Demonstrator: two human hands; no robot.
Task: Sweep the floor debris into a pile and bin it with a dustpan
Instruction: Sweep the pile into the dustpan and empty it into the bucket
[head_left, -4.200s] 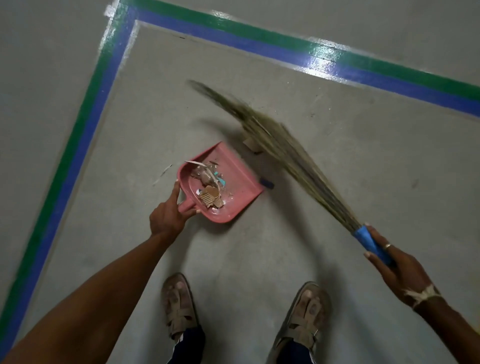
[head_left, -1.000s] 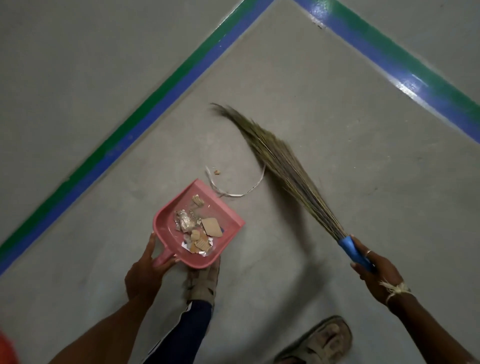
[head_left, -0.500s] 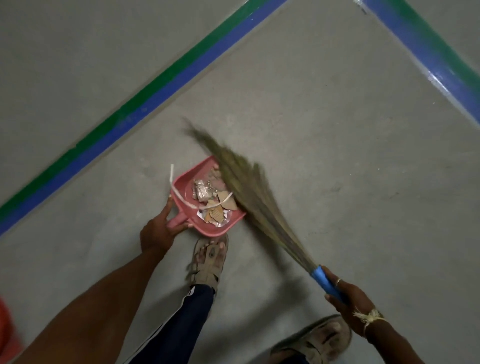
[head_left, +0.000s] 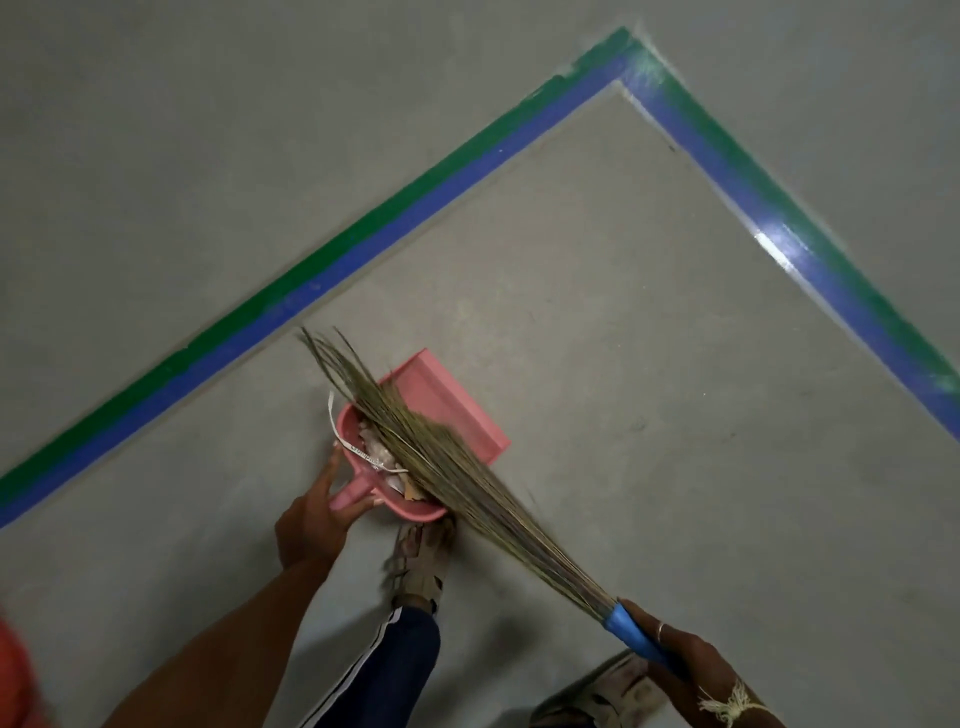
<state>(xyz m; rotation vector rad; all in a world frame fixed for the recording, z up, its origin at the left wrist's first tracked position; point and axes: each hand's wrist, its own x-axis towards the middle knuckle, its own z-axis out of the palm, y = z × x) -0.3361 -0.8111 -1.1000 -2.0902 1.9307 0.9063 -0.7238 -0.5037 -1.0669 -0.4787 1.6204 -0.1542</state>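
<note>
A pink dustpan (head_left: 447, 410) sits low over the grey floor, just ahead of my feet. My left hand (head_left: 314, 519) grips its short handle. Debris (head_left: 382, 457) of paper scraps, cardboard bits and a white strip lies at the pan's back, partly hidden. A grass broom (head_left: 467, 483) lies diagonally across the pan, its bristle tips reaching past the far left rim. My right hand (head_left: 680, 657) holds the broom's blue handle at the lower right.
Green and blue tape lines (head_left: 363, 239) run across the floor and meet in a corner (head_left: 628, 62) at the upper right. My sandalled left foot (head_left: 421, 561) stands right behind the pan; the other sandal (head_left: 592, 696) is at the bottom edge. Something orange-red (head_left: 13, 670) shows at the lower left.
The broom has swept left over the white strip and now lies across the pan, with the strip inside it. The view has swung, bringing the tape corner into sight.
</note>
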